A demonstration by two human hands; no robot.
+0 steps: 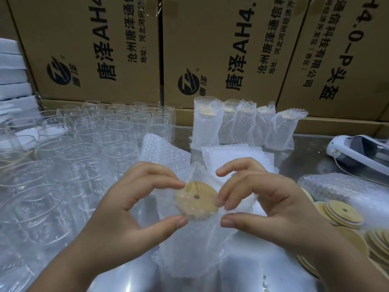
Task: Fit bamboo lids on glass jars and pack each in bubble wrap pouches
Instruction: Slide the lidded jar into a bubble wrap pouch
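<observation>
Printed cardboard cartons [88, 49] wall in the back of a shiny metal table [305, 148]. Taking the bamboo lid [196, 200] as centre: empty glass jars [84, 144] crowd to its left, five packed pouches [242, 125] stand beyond it, and loose lids [341, 213] pile up to its right. The lidded jar sits in a bubble wrap pouch [189, 245], whose mouth the left hand [134, 207] and right hand [269, 205] each pinch beside the lid, probably to close it.
</observation>
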